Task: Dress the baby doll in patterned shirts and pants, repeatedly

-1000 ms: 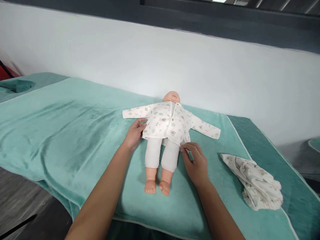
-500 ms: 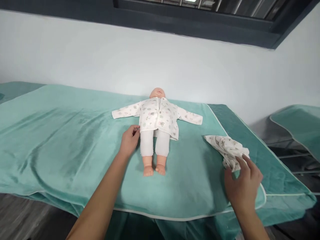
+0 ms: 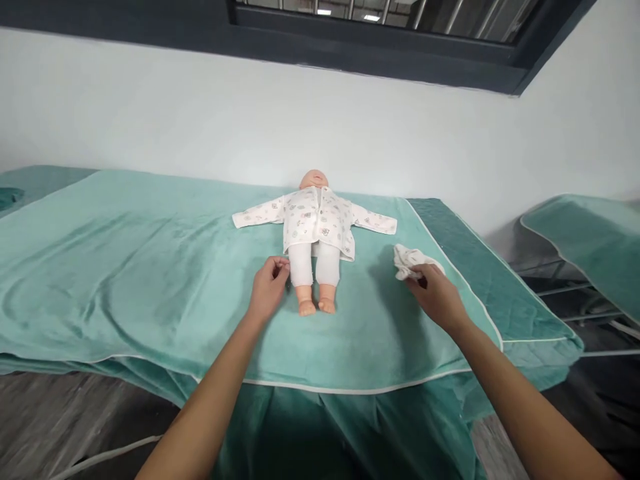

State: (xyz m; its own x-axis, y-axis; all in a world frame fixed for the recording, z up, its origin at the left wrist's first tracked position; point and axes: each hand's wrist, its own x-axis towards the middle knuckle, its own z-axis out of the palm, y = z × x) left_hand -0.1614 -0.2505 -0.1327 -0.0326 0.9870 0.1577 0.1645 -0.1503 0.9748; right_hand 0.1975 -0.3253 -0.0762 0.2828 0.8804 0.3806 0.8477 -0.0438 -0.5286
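A baby doll (image 3: 314,179) lies on its back on a green blanket, its head toward the wall. It wears a white printed long-sleeved shirt (image 3: 320,223), sleeves spread out, over white trousers (image 3: 327,265); its feet are bare. My left hand (image 3: 270,280) is beside the doll's leg at the left, fingers curled into a pinch; whether anything is between them is hidden. To the right of the doll, my right hand (image 3: 435,293) grips a crumpled white baby garment (image 3: 407,259) between thumb and fingers. The rest of that cloth is behind the hand.
The light green blanket (image 3: 165,267) covers a padded bed with a darker green cover (image 3: 520,320). A white wall (image 3: 250,120) rises behind, below a dark window frame (image 3: 400,63). Another green-covered surface on a metal frame (image 3: 595,247) stands at the right. A pale cable (image 3: 110,457) crosses the floor.
My right hand has closed on the crumpled garment and moved it left, nearer the doll. My left hand stays pinched, now beside the trousers rather than at the shirt's hem. The view has shifted slightly.
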